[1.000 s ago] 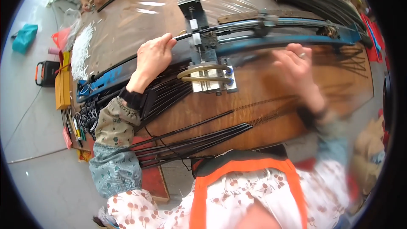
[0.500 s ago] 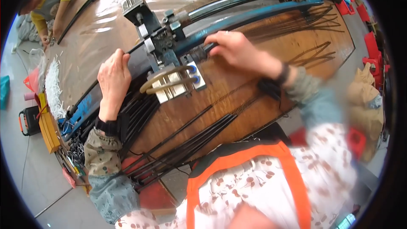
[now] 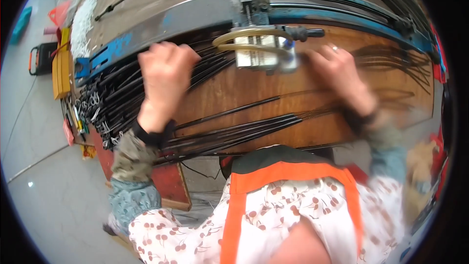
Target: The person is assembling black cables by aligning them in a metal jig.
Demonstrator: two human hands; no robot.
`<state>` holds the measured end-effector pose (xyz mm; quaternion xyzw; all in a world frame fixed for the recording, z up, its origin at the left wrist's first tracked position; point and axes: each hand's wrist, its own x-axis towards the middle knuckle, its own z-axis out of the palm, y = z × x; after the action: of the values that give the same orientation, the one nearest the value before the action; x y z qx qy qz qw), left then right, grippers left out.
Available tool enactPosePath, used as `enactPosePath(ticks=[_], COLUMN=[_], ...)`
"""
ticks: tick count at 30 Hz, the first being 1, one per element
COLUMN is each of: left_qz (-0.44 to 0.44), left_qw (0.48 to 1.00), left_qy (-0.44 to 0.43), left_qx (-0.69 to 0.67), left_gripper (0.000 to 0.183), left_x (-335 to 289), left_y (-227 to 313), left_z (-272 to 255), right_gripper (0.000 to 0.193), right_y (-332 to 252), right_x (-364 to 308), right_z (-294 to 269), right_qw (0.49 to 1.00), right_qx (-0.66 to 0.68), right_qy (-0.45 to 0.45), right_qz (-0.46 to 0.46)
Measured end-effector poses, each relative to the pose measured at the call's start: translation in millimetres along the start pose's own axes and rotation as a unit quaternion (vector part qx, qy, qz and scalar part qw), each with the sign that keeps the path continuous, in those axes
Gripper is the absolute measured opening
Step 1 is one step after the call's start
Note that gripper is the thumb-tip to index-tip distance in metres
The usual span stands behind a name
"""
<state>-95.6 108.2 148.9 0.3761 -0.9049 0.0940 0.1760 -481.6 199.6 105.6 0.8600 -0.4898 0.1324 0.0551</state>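
Observation:
A metal clamp fixture (image 3: pixel 249 51) with two yellowish tubes (image 3: pixel 229 37) hangs from a carriage on a blue rail (image 3: pixel 317 14). On its right side sticks out a dark handle (image 3: pixel 313 33). My right hand (image 3: pixel 339 71), blurred, is just below and right of that handle, apart from it; its grip is unclear. My left hand (image 3: pixel 168 71) has its fingers curled in above a bundle of black rods (image 3: pixel 122 88), left of the fixture. Whatever it may hold is hidden. More black rods with thin coiled ends (image 3: pixel 254 129) lie on the wooden table nearer me.
Brown wire coils (image 3: pixel 391 61) lie on the table's right part. At the left stand a yellow box (image 3: pixel 61 68) and a black case (image 3: pixel 43 59), beside a pile of white strips (image 3: pixel 84 27). A red board (image 3: pixel 163 186) is below the table edge.
My right hand has left the handle and moved right and down. My left hand has come away from the rail toward the rod bundle. The view has shifted; the co-worker is out of it.

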Motion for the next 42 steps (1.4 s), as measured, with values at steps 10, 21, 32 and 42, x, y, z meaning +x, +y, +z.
enactPosePath(ticks=[10, 21, 32, 42], left_qz=[-0.05, -0.097, -0.04, -0.014], left_qw=[0.988, 0.977, 0.981, 0.98], left_qy=[-0.142, -0.15, -0.138, -0.106], left_qx=[-0.026, -0.119, -0.133, -0.166], left_gripper=[0.026, 0.02, 0.027, 0.033], left_x=[-72.5, -87.3, -46.4, -41.4], left_y=[33.3, 42.1, 85.7, 101.2], left_z=[32.7, 18.3, 5.3, -16.2], right_gripper=[0.025, 0.009, 0.016, 0.029], right_y=[-31.9, -14.3, -102.6, -112.1], right_x=[-4.4, -19.9, 13.1, -3.0], right_z=[-9.3, -18.5, 6.7, 9.9], right_qw=[0.994, 0.953, 0.927, 0.871], right_qx=[0.063, 0.017, 0.355, 0.455], right_qy=[-0.051, -0.258, -0.118, 0.055], right_qz=[0.072, 0.16, 0.015, 0.176])
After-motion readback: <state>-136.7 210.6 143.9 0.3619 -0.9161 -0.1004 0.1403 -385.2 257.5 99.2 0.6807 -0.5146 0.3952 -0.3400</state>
